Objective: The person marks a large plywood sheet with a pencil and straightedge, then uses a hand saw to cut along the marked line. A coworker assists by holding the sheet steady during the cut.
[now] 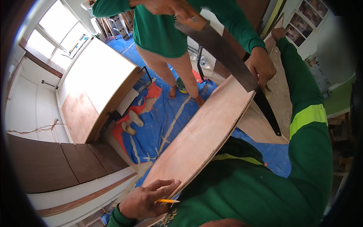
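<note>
At the near end of a long plywood board, my left hand rests with its fingertips on the top face. A yellow pencil is tucked in that hand, its point toward the board's edge. My right arm stretches far out, and my right hand touches another plywood piece at the upper right; its fingers are too small and hidden to read. A co-worker opposite grips a handsaw by its wooden handle. Its blade crosses the board's far end, where the co-worker's other hand presses beside the cut.
Blue tarp with tape strips covers the floor. Pale shoes lie on it near the co-worker's bare feet. A big wooden panel stands at left by the window, above dark brown boards. A bucket sits behind the co-worker's legs.
</note>
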{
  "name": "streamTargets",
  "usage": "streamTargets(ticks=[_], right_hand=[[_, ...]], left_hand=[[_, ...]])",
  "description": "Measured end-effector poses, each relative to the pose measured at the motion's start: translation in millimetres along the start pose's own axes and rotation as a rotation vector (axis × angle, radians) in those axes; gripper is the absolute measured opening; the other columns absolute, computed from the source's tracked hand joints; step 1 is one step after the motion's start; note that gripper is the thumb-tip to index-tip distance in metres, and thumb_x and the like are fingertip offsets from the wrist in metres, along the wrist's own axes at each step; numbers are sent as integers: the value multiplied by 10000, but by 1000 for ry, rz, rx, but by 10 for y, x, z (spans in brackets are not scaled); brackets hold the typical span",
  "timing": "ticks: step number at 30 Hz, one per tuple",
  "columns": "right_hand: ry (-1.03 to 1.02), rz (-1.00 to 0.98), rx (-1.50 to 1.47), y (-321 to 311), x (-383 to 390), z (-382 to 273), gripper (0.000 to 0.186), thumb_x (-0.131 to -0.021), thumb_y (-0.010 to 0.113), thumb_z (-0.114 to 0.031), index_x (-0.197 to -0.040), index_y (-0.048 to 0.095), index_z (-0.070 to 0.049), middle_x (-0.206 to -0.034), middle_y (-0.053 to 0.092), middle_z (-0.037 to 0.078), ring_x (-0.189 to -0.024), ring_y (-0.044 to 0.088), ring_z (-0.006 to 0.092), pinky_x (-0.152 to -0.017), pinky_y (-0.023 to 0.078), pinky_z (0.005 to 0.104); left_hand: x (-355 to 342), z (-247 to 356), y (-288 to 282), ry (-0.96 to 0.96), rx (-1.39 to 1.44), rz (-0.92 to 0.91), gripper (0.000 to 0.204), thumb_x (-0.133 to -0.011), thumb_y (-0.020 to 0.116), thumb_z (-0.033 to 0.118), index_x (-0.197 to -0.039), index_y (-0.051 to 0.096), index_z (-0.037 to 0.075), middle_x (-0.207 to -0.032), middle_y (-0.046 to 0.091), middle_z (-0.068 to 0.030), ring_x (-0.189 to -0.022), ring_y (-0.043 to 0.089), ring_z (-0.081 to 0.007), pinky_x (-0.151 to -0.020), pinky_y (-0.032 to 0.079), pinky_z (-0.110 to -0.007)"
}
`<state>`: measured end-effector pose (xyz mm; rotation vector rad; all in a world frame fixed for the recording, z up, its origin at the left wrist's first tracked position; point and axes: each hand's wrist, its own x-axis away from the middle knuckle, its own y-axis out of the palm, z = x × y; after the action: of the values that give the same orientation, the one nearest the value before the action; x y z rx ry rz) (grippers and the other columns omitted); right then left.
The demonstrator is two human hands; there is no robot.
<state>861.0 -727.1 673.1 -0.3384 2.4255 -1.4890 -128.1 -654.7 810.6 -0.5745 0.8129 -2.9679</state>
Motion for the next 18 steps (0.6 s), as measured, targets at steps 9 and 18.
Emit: streamTargets(ticks=[9, 18], right_hand=[[-17, 103, -12, 70, 331, 15, 778, -918, 677, -204, -1579, 337, 27, -1432, 613, 329, -1198, 706, 488, -914, 641, 591], [-574, 130, 780, 51, -737, 743, 796, -841, 745, -93, -1594, 491, -127, -1445, 677, 206, -1239, 699, 431, -992, 601, 543]], left_hand=[[-2, 80, -159, -123, -119, -1, 778, -834, 837, 174, -1579, 616, 223, -1374, 744, -123, -865, 784, -326, -772, 656, -399], [106, -82, -237, 37, -72, 15, 856, -856, 767, 120, -1667, 508, 211, -1446, 692, -127, -1074, 747, -319, -894, 637, -407]])
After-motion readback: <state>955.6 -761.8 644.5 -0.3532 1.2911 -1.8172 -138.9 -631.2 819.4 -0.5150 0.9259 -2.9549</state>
